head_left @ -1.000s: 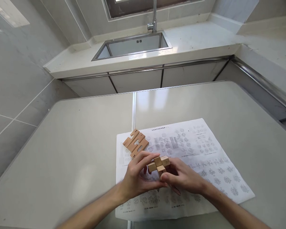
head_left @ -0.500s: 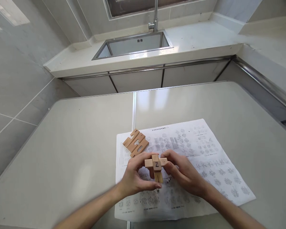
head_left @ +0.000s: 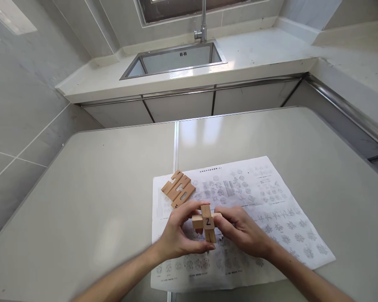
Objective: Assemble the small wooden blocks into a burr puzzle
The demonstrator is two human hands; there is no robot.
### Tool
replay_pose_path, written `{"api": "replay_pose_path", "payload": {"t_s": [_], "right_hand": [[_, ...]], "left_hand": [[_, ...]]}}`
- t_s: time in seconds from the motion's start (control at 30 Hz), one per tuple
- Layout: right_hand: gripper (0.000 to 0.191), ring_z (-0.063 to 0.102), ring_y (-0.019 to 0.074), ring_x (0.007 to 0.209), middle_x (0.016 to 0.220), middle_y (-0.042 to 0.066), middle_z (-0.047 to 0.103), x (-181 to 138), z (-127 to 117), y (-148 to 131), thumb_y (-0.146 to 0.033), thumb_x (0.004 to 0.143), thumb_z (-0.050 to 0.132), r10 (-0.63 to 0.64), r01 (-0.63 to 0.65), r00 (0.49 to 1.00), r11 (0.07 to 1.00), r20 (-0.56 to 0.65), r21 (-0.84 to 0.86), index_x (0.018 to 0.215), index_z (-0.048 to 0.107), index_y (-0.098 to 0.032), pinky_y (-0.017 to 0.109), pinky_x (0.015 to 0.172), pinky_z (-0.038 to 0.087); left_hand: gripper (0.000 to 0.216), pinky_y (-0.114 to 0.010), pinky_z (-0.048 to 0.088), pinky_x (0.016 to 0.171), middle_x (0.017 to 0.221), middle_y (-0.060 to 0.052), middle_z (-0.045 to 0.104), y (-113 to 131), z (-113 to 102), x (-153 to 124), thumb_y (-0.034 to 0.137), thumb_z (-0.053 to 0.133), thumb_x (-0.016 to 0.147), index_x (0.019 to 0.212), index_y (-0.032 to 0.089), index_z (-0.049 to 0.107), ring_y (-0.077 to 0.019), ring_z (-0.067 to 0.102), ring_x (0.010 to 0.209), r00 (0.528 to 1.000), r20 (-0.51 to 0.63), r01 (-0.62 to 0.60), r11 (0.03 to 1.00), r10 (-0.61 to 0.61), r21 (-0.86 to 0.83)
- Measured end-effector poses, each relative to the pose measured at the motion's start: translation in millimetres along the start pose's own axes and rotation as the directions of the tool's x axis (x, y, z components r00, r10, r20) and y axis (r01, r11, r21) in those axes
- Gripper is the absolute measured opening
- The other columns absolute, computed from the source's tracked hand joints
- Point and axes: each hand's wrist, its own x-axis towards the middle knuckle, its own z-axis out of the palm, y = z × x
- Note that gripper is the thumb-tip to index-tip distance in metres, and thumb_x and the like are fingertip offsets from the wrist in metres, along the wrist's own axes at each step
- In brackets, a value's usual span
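On my feed the wooden cross [head_left: 207, 222] has turned from a second ago, so its end marked 2 now faces me. My left hand [head_left: 179, 228] spans it, finger on the far end and thumb at the near one, while my right hand [head_left: 245, 230] pinches its right side. I read that as the left steadying and the right working. The cross hangs over the sheet [head_left: 258, 201], closer to its left edge; three flat wooden pieces [head_left: 174, 193] lie near the sheet's far left corner.
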Motion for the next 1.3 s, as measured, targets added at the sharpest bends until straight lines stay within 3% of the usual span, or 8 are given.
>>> {"api": "replay_pose_path", "payload": {"t_s": [0.1,0.23,0.37,0.5,0.67,0.9,1.1,1.3], "right_hand": [[0.052,0.036,0.0128,0.055,0.062,-0.004,0.039,1.1,-1.8,-0.2,-0.057,0.111,0.041,0.064,-0.065,0.998,0.995,0.019,0.069,0.071,0.038,-0.023,0.029,0.055,0.028],[0.052,0.038,0.0125,0.055,0.062,-0.004,0.043,1.9,-3.3,-2.0,-0.056,0.110,0.043,0.058,-0.061,0.998,0.993,0.026,0.097,0.070,0.042,-0.022,0.028,0.055,0.029],[0.054,0.040,0.0117,0.046,0.053,-0.005,0.046,3.4,-0.9,-2.4,-0.061,0.109,0.046,0.134,-0.133,0.991,0.956,0.013,0.260,0.070,0.048,-0.023,0.027,0.049,0.033],[0.055,0.036,0.0107,0.038,0.046,-0.007,0.043,6.7,-6.7,0.6,-0.066,0.106,0.049,0.240,-0.173,0.969,0.823,-0.057,0.540,0.074,0.057,-0.022,0.025,0.041,0.037],[0.043,0.028,0.0079,0.042,0.055,-0.008,0.042,11.0,-30.6,5.1,-0.059,0.100,0.063,0.377,-0.069,0.897,0.635,-0.231,0.769,0.080,0.061,-0.021,0.021,0.039,0.038],[0.027,0.032,0.0068,0.046,0.064,-0.007,0.044,16.0,-48.8,15.7,-0.043,0.093,0.078,0.428,0.120,0.820,0.520,-0.379,0.846,0.091,0.066,-0.019,0.016,0.039,0.041],[0.024,0.037,0.0052,0.047,0.065,-0.009,0.042,14.6,-68.3,26.1,-0.033,0.092,0.080,0.390,0.259,0.817,0.410,-0.424,0.875,0.090,0.060,-0.020,0.013,0.040,0.044],[0.011,0.042,0.0051,0.045,0.066,-0.008,0.045,11.3,-81.4,25.8,-0.024,0.106,0.057,0.425,0.345,0.813,0.201,-0.399,0.917,0.098,0.057,-0.017,0.014,0.040,0.045]], "left_hand": [[0.073,-0.037,0.059,0.083,0.106,-0.008,0.072,2.3,1.0,-0.8,0.043,0.093,0.077,0.141,0.027,0.061,-0.0238,0.068,0.091,0.998,-0.021,-0.058,0.989,0.061,0.135],[0.072,-0.038,0.058,0.089,0.114,-0.007,0.071,5.3,2.7,-0.5,0.028,0.086,0.083,0.148,0.031,0.055,-0.0239,0.068,0.100,0.988,-0.015,-0.148,0.973,0.153,0.177],[0.078,-0.039,0.058,0.092,0.125,-0.009,0.071,2.7,1.4,-1.3,0.038,0.086,0.088,0.156,0.033,0.048,-0.0236,0.069,0.102,0.992,-0.031,-0.117,0.971,0.126,0.208],[0.076,-0.043,0.058,0.095,0.137,-0.013,0.066,0.8,-3.0,0.5,0.043,0.080,0.094,0.159,0.031,0.042,-0.0231,0.068,0.103,0.981,-0.124,-0.111,0.958,0.148,0.264],[0.053,-0.055,0.050,0.114,0.142,-0.013,0.059,2.8,-13.0,11.0,0.025,0.073,0.098,0.146,0.028,0.051,-0.0314,0.056,0.137,0.958,-0.148,-0.127,0.828,0.245,0.546],[0.057,-0.063,0.039,0.119,0.158,-0.017,0.044,-7.0,-31.7,19.4,0.033,0.070,0.100,0.150,0.027,0.044,-0.0386,0.042,0.148,0.967,-0.175,0.030,0.599,0.185,0.800],[0.070,-0.060,0.040,0.118,0.158,-0.018,0.046,-16.6,-41.8,18.8,0.049,0.072,0.097,0.154,0.023,0.040,-0.0387,0.045,0.144,0.973,-0.212,0.125,0.564,0.091,0.816],[0.066,-0.055,0.045,0.111,0.149,-0.016,0.056,-18.5,-40.8,19.3,0.047,0.071,0.098,0.152,0.022,0.043,-0.0347,0.055,0.131,0.974,-0.216,0.131,0.593,0.074,0.795]]}}
